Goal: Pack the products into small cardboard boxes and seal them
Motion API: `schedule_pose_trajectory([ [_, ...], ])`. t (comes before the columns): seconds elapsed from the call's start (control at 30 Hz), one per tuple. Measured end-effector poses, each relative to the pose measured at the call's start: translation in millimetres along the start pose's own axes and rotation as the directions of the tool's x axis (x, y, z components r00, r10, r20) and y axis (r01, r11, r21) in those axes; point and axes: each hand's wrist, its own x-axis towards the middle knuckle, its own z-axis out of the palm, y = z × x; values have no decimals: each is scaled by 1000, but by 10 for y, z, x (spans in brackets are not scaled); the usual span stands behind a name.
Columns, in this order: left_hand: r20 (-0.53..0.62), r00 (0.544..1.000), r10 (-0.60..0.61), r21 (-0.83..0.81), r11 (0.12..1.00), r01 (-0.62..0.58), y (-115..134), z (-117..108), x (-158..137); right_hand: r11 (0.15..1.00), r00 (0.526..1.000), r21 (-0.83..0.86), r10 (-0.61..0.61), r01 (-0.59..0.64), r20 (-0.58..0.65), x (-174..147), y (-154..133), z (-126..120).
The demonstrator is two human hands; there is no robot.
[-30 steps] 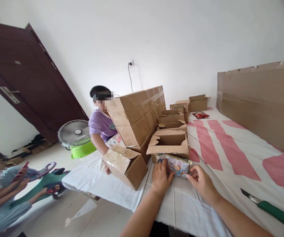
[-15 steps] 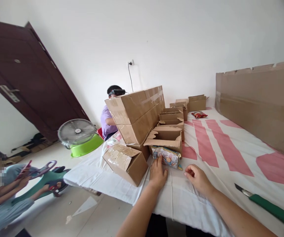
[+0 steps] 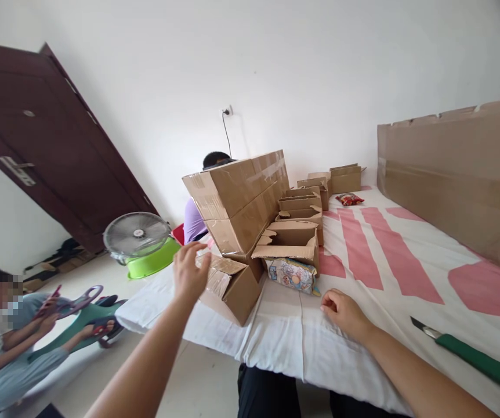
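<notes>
My left hand is raised over the left end of a taped cardboard box, its fingers apart and nothing in them; whether it touches the box I cannot tell. My right hand rests on the cloth with its fingers curled in, just right of a printed snack packet. That packet leans against the front of an open cardboard box. What the right fingers hold, if anything, is hidden. A green-handled utility knife lies to the right, blade out.
Several open boxes run back beside stacked closed cartons. A red packet lies on the cloth. A long cardboard panel stands right. One person sits behind the cartons, another at left near a fan.
My left hand has left the snack packet and moved left and up to the taped box. My right hand has barely moved. The person behind the cartons has leaned lower.
</notes>
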Motion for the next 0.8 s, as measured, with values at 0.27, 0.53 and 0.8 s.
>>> schedule_pose_trajectory([
  [0.27, 380, 901, -207, 113, 978, 177, -642, 200, 186, 999, 1000, -42, -10, 10, 3, 4, -29, -1],
  [0.53, 522, 848, -95, 71, 995, 68, -510, -76, -104, 999, 999, -10, -30, 30, -19, -21, -35, -3],
  [0.8, 558, 823, 102, -196, 980, 12, -31, -217, -670, 992, 987, 118, -15, 34, -161, 12, -30, 6],
])
